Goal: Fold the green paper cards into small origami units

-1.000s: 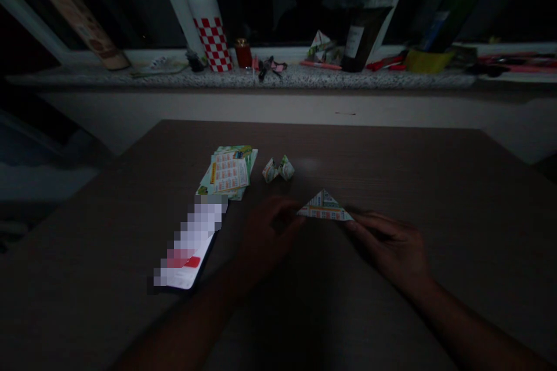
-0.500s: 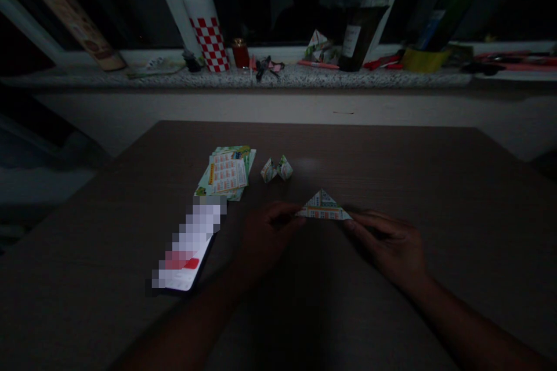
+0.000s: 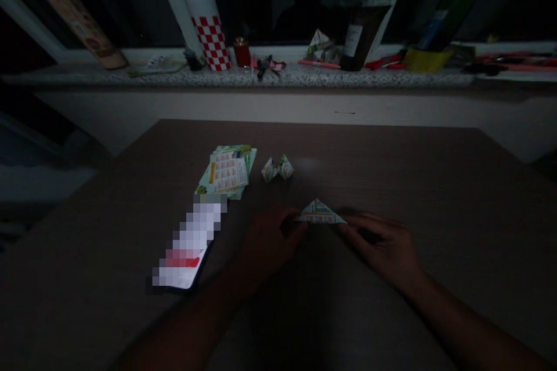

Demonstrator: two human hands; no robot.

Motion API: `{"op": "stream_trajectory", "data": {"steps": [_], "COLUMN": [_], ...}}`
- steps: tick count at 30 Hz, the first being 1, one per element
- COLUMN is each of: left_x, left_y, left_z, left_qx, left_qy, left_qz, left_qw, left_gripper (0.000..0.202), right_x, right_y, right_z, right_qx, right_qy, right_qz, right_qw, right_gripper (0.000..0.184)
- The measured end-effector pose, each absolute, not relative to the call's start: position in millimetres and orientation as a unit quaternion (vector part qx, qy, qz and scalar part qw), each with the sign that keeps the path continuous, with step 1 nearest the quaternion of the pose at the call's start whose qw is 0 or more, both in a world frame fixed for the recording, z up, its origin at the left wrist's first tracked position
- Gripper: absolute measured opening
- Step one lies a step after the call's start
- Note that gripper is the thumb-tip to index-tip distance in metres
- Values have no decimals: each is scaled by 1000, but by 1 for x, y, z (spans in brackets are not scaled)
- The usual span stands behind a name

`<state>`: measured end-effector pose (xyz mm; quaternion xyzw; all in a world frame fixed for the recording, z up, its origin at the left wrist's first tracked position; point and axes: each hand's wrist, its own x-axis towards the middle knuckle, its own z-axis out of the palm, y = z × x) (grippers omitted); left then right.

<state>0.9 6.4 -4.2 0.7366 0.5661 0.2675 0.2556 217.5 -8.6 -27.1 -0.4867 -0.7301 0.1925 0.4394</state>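
Between my hands is a folded paper triangle (image 3: 321,214) with printed rows on it, its peak pointing away from me. My left hand (image 3: 274,239) pinches its left corner between thumb and fingers. The right corner is pinched by my right hand (image 3: 385,242). Just beyond it on the table stand two small folded paper pieces (image 3: 277,169), side by side and touching or nearly so. Left of these lies a loose stack of printed paper slips (image 3: 228,171).
A phone (image 3: 191,249) with a lit, blurred screen lies on the brown table (image 3: 391,162), left of my left forearm. Along the stone windowsill (image 3: 304,77) are a white bottle with red checks (image 3: 211,40), a small red jar (image 3: 241,53), a dark cup (image 3: 359,40) and a green bottle (image 3: 452,3).
The paper triangle has come slightly toward me and looks flatter, its peak lower. Both hands have drawn a little closer together, still gripping its corners.
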Motion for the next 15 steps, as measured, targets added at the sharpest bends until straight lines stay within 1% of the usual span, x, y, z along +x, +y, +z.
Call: {"op": "stream_trajectory", "data": {"steps": [7,15], "left_x": [0,2], "left_y": [6,4], "left_z": [-10,-7], "left_qx": [774,785], "left_qy": [561,559], "left_qz": [221,205], "left_qw": [195,169], "left_gripper": [27,31], "right_x": [217,215], "right_y": [-9,-9], "right_z": [-30,-25], "right_qx": [-466,-470], "right_qy": [-765,-776], "right_qz": [167,158], "right_qw": [412,390], "right_gripper": [16,15]}}
